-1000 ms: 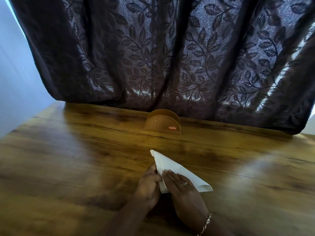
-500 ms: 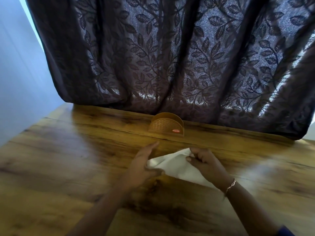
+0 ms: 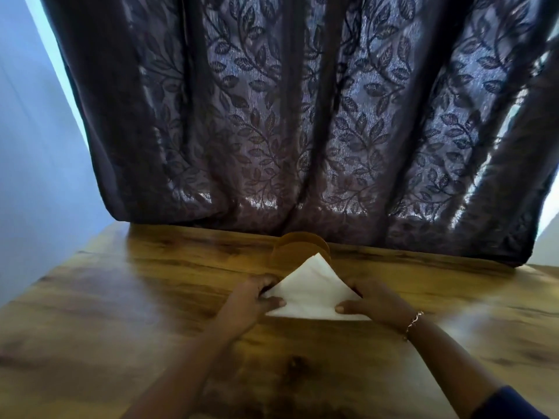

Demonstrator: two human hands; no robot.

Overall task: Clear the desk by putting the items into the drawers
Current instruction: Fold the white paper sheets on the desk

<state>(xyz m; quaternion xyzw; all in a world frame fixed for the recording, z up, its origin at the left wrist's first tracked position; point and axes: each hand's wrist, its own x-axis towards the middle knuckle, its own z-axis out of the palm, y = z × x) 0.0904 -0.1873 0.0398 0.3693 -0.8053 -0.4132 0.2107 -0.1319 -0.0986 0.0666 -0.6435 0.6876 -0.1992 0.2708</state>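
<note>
While the napkin (image 3: pixel 311 290) sits folded in a triangle over the desk (image 3: pixel 121 297), my left hand (image 3: pixel 254 300) pinches its left corner, my right hand (image 3: pixel 375 302) its right, tip before the holder (image 3: pixel 290 252).

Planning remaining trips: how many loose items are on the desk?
2: a white napkin held by left hand and right hand; a brown holder behind it. Others may be off-frame.

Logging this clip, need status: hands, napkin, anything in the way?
Left hand and right hand each pinch a lower corner of the folded napkin. Tip points at the napkin holder by the curtain. Nothing else near the hands.
</note>
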